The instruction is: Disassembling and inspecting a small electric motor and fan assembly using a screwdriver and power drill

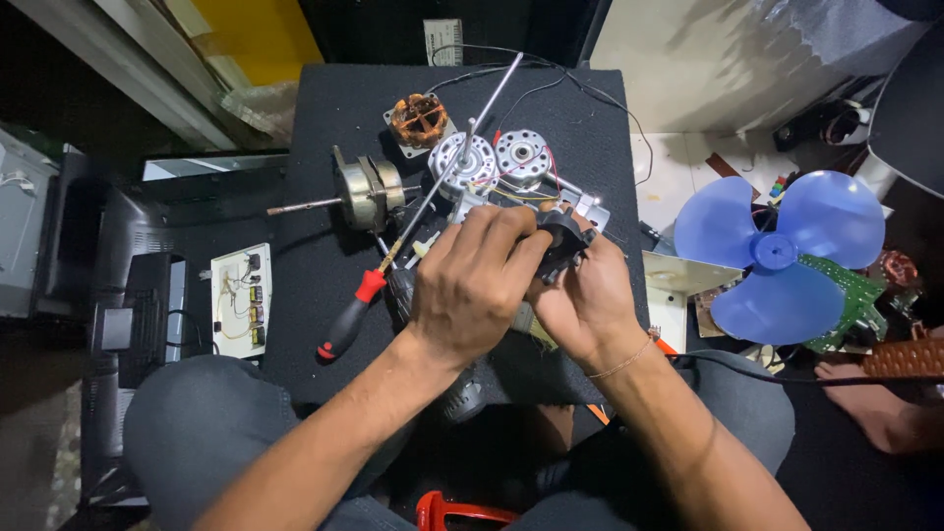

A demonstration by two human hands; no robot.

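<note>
Over the black tabletop [324,128], near its front edge, both your hands sit close together around one small black part [562,243]. Your left hand [472,290] covers it from the left with its grip closed on the part, fingers curled over the top. Your right hand [582,300] holds the same part from below and right, thumb side up against it. The two hands touch each other. Part looks like a small black plastic housing or switch body; mostly hidden by your fingers, so I can't say exactly what it is.

A red-and-black screwdriver [366,295] lies just left of your left hand, its shaft angled up toward the silver motor halves [492,157]. Thin coloured wires run across those halves toward the part you hold. A copper-wound stator [418,120] sits behind them. A brass-toned motor with a long shaft [366,192] lies to their left.

Off the tabletop: a white board with small components [241,300] to the left, and a blue fan blade [777,251] well to the right.
</note>
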